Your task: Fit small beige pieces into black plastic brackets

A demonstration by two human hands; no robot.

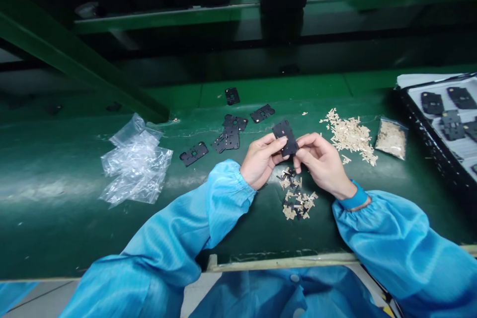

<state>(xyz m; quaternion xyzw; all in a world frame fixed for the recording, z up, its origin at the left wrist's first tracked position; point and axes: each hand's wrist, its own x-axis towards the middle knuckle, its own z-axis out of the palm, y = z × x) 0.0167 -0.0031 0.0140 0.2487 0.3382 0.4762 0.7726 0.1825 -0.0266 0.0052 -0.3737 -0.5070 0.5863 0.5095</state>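
A flat black plate [285,135] with small cut-outs is held up over the green bench. My left hand [262,158] grips its left side, thumb on the face. At the plate's lower right corner, my right hand [319,160] has its fingers pinched together; whether they hold a small piece is hidden. Below the hands lies a small pile of mixed black and beige pieces [298,203]. Several similar black plates [228,137] rest to the left of the hands. Right of my right hand is a larger heap of beige pieces [352,136].
Clear plastic bags [139,166] are piled at the left. A filled bag of beige pieces [391,139] lies at the right, beside a black-edged tray [421,124] holding black plates. A green shelf [231,12] and a slanted green beam [85,62] stand behind.
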